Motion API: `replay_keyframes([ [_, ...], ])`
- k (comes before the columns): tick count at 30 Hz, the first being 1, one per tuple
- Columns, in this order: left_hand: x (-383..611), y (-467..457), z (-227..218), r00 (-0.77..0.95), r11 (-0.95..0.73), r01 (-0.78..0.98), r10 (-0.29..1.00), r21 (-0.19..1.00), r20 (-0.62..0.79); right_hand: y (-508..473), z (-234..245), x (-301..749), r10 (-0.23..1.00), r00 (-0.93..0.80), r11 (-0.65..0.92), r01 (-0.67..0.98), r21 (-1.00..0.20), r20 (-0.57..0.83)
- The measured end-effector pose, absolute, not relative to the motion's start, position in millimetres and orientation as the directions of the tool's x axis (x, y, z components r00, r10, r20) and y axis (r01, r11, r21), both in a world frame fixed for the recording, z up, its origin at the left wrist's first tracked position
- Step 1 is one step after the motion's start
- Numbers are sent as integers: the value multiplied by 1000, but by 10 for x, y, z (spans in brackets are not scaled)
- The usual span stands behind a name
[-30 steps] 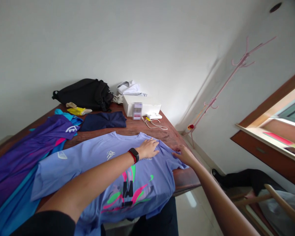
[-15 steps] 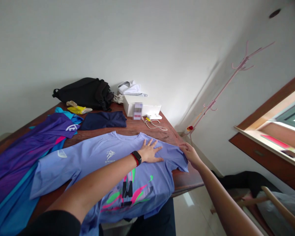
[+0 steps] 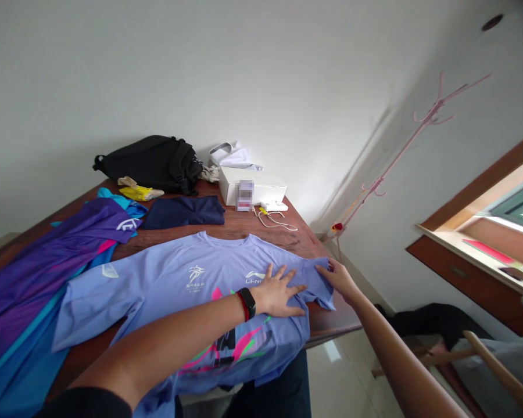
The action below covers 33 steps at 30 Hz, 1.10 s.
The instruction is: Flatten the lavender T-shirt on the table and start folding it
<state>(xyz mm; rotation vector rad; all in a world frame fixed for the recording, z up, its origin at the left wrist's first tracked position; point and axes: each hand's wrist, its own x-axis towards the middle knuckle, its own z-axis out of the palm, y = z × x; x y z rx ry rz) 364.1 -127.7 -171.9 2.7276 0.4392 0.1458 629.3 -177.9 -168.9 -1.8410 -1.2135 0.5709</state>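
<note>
A light purple T-shirt lies spread front side up on the table, its collar toward the wall and its lower part hanging over the near edge. White logos and a pink, green and black print mark its front. My left hand, with a black band on the wrist, rests flat on the chest, fingers spread. At the right-hand sleeve, my right hand pinches the sleeve's outer edge between thumb and fingers. Some of the print is hidden under my left forearm.
Purple and blue clothing covers the left of the wooden table. Behind the T-shirt are a folded navy cloth, a black backpack, a white box and a cable. A pink coat rack stands to the right.
My left hand has slid right and toward me across the chest, uncovering a white logo. My right hand has moved slightly right and down at the sleeve edge.
</note>
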Motion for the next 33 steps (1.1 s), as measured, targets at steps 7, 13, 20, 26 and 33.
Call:
replay_keyframes([
  [7, 3597, -1228, -1710, 962, -865, 216, 267, 453, 51, -1778, -1537, 6184, 875, 482, -150, 187, -971, -42],
  [13, 3584, -1131, -1547, 890, -572, 113, 422, 812, 172, -1700, -1272, 5857, 931, 346, -137, 45, -990, -113],
  [20, 3499, -904, -1329, 859, 582, -83, 453, 809, -238, -1394, -1135, 5274, 958, 240, -141, -80, -987, -156],
  [26, 3461, -816, -1387, 823, 698, -120, 468, 706, -323, -1170, -1294, 4789, 951, 173, -229, -166, -959, -258],
  [33, 3238, -898, -1431, 725, 582, -5, 562, 813, -398, -1018, -1542, 4884, 979, 190, -88, 83, -993, -71],
])
